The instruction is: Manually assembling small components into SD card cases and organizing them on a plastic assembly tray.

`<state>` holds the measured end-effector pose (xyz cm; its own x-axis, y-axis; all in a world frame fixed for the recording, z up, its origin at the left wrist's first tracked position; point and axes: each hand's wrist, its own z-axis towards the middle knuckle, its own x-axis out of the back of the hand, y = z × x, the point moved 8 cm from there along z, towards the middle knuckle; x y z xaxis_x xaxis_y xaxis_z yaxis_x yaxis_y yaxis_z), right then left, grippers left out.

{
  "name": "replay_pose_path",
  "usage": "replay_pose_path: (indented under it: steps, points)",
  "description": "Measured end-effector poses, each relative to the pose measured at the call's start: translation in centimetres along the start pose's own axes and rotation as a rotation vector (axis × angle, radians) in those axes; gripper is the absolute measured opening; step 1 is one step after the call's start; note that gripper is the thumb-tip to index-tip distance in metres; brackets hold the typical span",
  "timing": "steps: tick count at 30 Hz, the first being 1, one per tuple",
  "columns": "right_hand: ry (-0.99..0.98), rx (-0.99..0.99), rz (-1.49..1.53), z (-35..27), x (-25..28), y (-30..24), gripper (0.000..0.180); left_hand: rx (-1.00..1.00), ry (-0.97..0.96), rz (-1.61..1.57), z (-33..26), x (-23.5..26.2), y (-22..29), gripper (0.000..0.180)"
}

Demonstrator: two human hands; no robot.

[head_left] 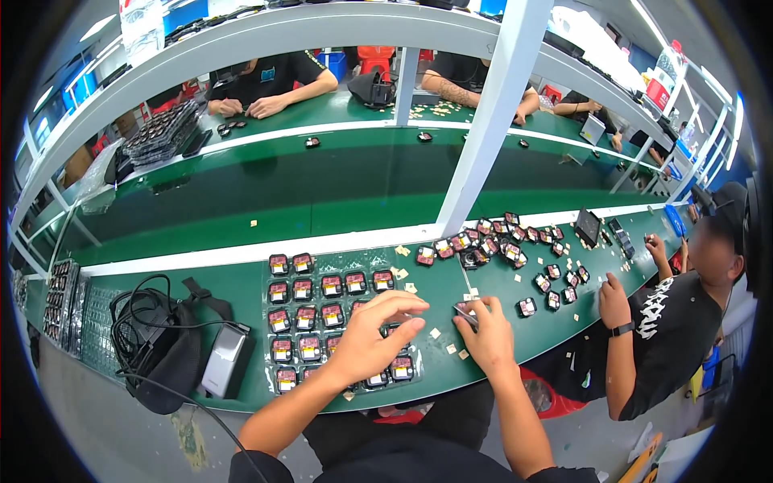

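My left hand [377,332] hovers over the right part of a clear plastic tray [267,338], fingers spread and nothing in them. Rows of small black square cases [332,315] with red, white and yellow labels fill much of that tray; my hand and forearm hide some of them. To the right of the tray, my right hand [489,332] is closed at the green table, thumb and fingers round a small dark, flat thing [464,315] with a greyish edge. Its kind is mostly hidden by the fingers. Small pale paper pieces [451,348] lie beside this hand.
Loose labelled cases [511,253] are heaped at the right, near a white upright post [495,121]. A black bag with cables [165,346] and a silver box [225,360] stand left. A co-worker [660,322] sits close at right; others work across the green conveyor belt [362,193].
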<state>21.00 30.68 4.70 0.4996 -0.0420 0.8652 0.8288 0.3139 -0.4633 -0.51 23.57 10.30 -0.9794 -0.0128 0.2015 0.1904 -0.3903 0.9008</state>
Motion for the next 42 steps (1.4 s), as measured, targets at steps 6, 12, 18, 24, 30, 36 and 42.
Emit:
replay_pose_path:
  steps: [6,12,18,24,30,36,42]
  points:
    - [0.116,0.101,0.288,-2.3,1.8,-0.2,0.04,0.313,-0.082,-0.419,-1.1,-2.1,-3.1,0.026]
    - [-0.071,0.303,0.818,-4.8,3.6,-5.7,0.055,0.558,-0.272,-0.836,-3.3,-5.3,-4.6,0.045]
    - [-0.275,0.501,0.723,-5.0,2.5,-9.3,0.057,0.533,-0.376,-1.182,-4.1,-5.3,-4.0,0.044]
    - [-0.142,0.576,0.55,-5.2,3.4,-9.9,0.06,0.638,-0.277,-1.115,-4.0,-5.3,-3.8,0.047]
    - [-0.069,0.575,0.401,-5.2,3.5,-9.4,0.065,0.63,-0.205,-1.106,-3.5,-5.0,-5.0,0.052]
    - [0.01,0.497,0.386,-5.4,4.2,-10.0,0.054,0.614,-0.148,-1.116,-4.0,-4.8,-5.0,0.047]
    - [-0.013,0.355,0.381,-4.8,3.8,-8.7,0.042,0.599,-0.078,-1.088,-3.4,-4.4,-5.0,0.052]
